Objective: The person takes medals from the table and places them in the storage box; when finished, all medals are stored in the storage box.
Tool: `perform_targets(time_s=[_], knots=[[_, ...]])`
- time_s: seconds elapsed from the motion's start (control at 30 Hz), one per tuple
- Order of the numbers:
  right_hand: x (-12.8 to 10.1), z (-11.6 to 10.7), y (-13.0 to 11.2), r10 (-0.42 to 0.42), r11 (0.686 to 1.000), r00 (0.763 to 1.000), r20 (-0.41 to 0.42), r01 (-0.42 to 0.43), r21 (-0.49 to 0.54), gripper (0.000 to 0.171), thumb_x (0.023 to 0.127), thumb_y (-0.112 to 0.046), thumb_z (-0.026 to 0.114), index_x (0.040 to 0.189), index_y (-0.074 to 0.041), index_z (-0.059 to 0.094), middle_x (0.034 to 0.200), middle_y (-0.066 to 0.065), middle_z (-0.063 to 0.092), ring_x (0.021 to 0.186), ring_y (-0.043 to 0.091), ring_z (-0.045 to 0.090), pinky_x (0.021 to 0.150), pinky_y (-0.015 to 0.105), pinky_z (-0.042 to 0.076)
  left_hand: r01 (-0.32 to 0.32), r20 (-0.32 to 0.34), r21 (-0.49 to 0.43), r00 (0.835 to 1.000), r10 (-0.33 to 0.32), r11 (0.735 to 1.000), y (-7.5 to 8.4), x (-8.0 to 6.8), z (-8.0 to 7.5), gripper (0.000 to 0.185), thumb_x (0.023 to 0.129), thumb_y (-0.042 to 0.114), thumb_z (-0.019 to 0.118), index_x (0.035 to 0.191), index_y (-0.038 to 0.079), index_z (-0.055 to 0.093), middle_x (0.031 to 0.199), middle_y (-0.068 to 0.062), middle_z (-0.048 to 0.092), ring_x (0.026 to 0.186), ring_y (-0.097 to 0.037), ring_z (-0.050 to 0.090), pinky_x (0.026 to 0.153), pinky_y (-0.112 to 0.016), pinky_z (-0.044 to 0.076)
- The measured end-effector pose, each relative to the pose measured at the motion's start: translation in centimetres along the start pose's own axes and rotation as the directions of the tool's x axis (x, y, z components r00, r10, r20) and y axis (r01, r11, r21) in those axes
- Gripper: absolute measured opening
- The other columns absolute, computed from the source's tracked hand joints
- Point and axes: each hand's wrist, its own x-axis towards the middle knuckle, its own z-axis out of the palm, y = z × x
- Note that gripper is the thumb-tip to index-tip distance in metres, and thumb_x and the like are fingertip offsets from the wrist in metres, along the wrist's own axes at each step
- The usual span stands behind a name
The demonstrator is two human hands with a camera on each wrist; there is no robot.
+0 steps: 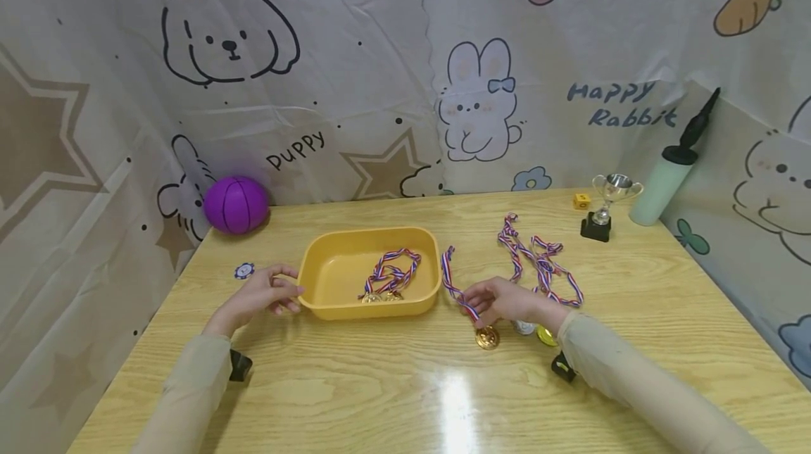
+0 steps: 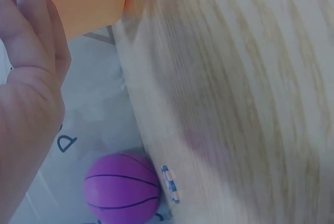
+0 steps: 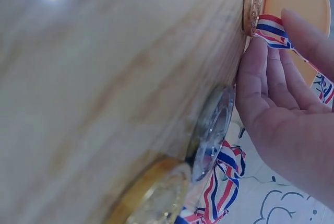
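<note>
A yellow tray (image 1: pixel 329 278) is seen on a pale, wood-grained table (image 1: pixel 405 383), with red, white and blue striped ribbons (image 1: pixel 393 271) and gold medals (image 1: pixel 380 296) inside. A gold medal (image 1: pixel 487 337) on a matching ribbon (image 1: pixel 453 285) is shown beside a silver medal (image 1: pixel 524 328). A purple ball (image 1: pixel 236 204) with black seams, a blue-and-white chip (image 1: pixel 243 270), a silver cup (image 1: pixel 607 193) on a black base, a yellow die (image 1: pixel 581 201) and a mint-green pump (image 1: pixel 659 190) topped in black are pictured against a cream curtain (image 1: pixel 380 53) printed with cartoon animals and tan stars.
</note>
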Motion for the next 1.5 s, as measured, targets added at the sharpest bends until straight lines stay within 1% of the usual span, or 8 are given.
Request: perform_targets(time_s=[0.27,0.57,0.73,0.9,1.1,1.2,1.33,1.5], knots=[[0.0,0.1,-0.1,-0.033,0.998,0.999,0.002,0.033,-0.054,0.041,0.076,0.006,0.071,0.114,0.012,0.058,0.098,0.019,0.067,0.085,0.015,0.060,0.078,0.026,0.054,0.008,-0.009,-0.032,1.000,-0.008,0.999,-0.1,0.0,0.1,0.050,0.090,0.018,0.067,0.124,-0.007,0.038,0.078,-0.001,0.069,0.068,-0.013,0.069,0.052,-0.021,0.052],[0.0,0.3,0.1,-0.017,0.997,0.999,-0.030,0.019,0.072,0.032,0.076,0.015,0.066,0.107,0.017,0.058,0.085,0.011,0.068,0.077,0.015,0.066,0.072,0.026,0.058,-0.012,0.005,-0.028,1.000,0.012,1.000,-0.3,-0.3,0.2,0.043,0.092,0.018,0.064,0.119,-0.009,0.043,0.077,0.001,0.070,0.068,-0.010,0.068,0.053,-0.020,0.050],[-0.1,0.4,-0.1,0.011,0.997,0.998,-0.062,-0.006,0.073,0.031,0.079,0.010,0.068,0.108,0.016,0.059,0.088,0.013,0.070,0.078,0.015,0.068,0.070,0.030,0.060,-0.019,0.004,-0.045,1.000,0.019,0.999,-0.3,-0.3,0.2,0.042,0.093,0.018,0.063,0.119,-0.007,0.042,0.078,0.001,0.070,0.068,-0.010,0.068,0.053,-0.020,0.050],[-0.3,0.4,-0.4,0.021,0.997,0.997,-0.076,-0.016,0.071,0.029,0.083,0.008,0.066,0.110,0.015,0.059,0.095,0.018,0.069,0.083,0.017,0.069,0.073,0.034,0.060,-0.014,0.005,-0.087,1.000,0.015,0.996,-0.3,-0.3,0.3,0.051,0.093,0.014,0.062,0.130,-0.009,0.035,0.080,0.001,0.071,0.068,-0.010,0.068,0.055,-0.019,0.052],[-0.5,0.3,-0.6,0.004,0.995,0.994,-0.109,0.007,0.098,0.029,0.085,0.006,0.064,0.110,0.018,0.055,0.086,0.010,0.069,0.079,0.017,0.069,0.072,0.035,0.060,-0.024,0.006,-0.132,1.000,0.025,0.991,-0.3,-0.4,0.4,0.067,0.093,0.012,0.063,0.144,-0.006,0.024,0.080,0.000,0.070,0.069,-0.011,0.068,0.060,-0.021,0.057],[-0.7,0.1,-1.0,-0.002,0.994,0.989,-0.145,0.017,0.106,0.029,0.085,0.005,0.065,0.108,0.018,0.051,0.083,0.007,0.066,0.076,0.017,0.069,0.069,0.037,0.060,-0.033,0.007,-0.141,0.999,0.034,0.989,-0.4,-0.4,0.4,0.069,0.093,0.011,0.063,0.145,-0.006,0.022,0.081,0.000,0.070,0.070,-0.011,0.069,0.062,-0.022,0.058],[-1.1,-0.3,-1.9,0.007,0.995,0.979,-0.202,0.014,0.099,0.033,0.086,0.001,0.066,0.110,0.011,0.046,0.085,0.008,0.064,0.074,0.016,0.068,0.068,0.038,0.060,-0.043,0.009,-0.152,0.999,0.045,0.987,-0.5,-0.4,0.4,0.067,0.093,0.010,0.063,0.145,-0.006,0.023,0.081,0.000,0.070,0.070,-0.011,0.069,0.064,-0.023,0.058],[-1.5,-0.6,-3.2,-0.015,0.992,0.965,-0.262,0.047,0.115,0.038,0.085,0.003,0.067,0.114,0.012,0.044,0.088,0.011,0.063,0.080,0.025,0.070,0.070,0.040,0.060,-0.054,0.019,-0.171,0.998,0.058,0.984,-0.5,-0.4,0.5,0.065,0.094,0.008,0.060,0.143,-0.008,0.022,0.080,0.001,0.070,0.071,-0.011,0.069,0.067,-0.023,0.059]])
